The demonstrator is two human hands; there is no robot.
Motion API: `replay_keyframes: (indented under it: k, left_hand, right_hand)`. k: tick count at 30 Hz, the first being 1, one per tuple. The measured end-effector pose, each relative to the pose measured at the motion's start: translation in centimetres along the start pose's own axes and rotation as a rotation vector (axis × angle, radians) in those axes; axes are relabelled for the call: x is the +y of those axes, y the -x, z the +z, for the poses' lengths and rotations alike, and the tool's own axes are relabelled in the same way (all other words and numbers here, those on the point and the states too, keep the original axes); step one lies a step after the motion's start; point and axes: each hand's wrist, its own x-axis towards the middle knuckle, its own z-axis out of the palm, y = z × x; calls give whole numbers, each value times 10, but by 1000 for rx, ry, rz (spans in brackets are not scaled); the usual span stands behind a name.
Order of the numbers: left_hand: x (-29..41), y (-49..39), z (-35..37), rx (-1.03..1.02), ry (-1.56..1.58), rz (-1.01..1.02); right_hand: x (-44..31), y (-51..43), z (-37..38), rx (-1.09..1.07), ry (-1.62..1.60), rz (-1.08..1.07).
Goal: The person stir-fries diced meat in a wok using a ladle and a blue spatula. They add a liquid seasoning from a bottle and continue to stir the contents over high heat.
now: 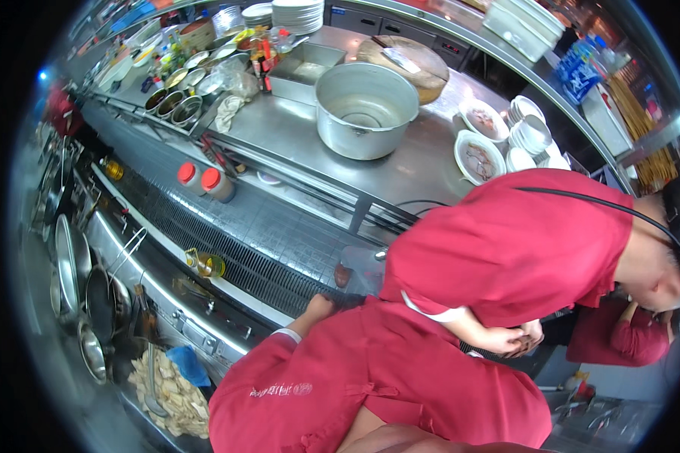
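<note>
My left hand (319, 307) is at the middle of the view, with the back of it towards me and the fingers mostly hidden. It appears over the slatted floor grate (243, 249), and whether it holds anything is unclear. My right hand is out of view, beyond my red sleeve. Close on my right a co-worker in a red shirt (504, 238) bends forward, hands (510, 340) together at the waist. To my left lies a mass of pale food slices (170, 390) with a metal ladle (154, 403) in it. A blue cloth (190, 365) rests at its edge.
Across the aisle, a steel counter (283, 141) bears a large aluminium pot (368, 113), a round chopping block (430, 73) with a cleaver (401, 59), and oval dishes (479, 157). Oil bottles (207, 263) and red-lidded jars (218, 184) stand low. Several pans (71, 260) line the left.
</note>
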Motion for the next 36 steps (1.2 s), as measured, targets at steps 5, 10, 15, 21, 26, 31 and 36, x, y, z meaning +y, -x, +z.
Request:
replay_keyframes:
  k: [5,10,15,21,26,31,36]
  left_hand:
    - [19,-19,3,-19,198,52]
    - [33,-19,-18,-152,502,46]
    - [51,0,-42,-145,744,-80]
    - [58,-11,-55,-1,835,-195]
    - [36,-51,-60,141,502,-208]
    - [-19,-100,-53,268,37,-189]
    - [-45,-116,-61,94,-424,-11]
  right_hand:
    - [18,85,51,-239,84,79]
    - [-4,242,157,-710,109,101]
    - [-65,470,233,-1235,-26,1]
    - [-212,591,247,-1314,-477,-118]
    - [-323,455,257,-777,-753,-134]
    - [-394,266,331,-348,-641,-369]
    - [-429,150,406,-408,-475,-436]
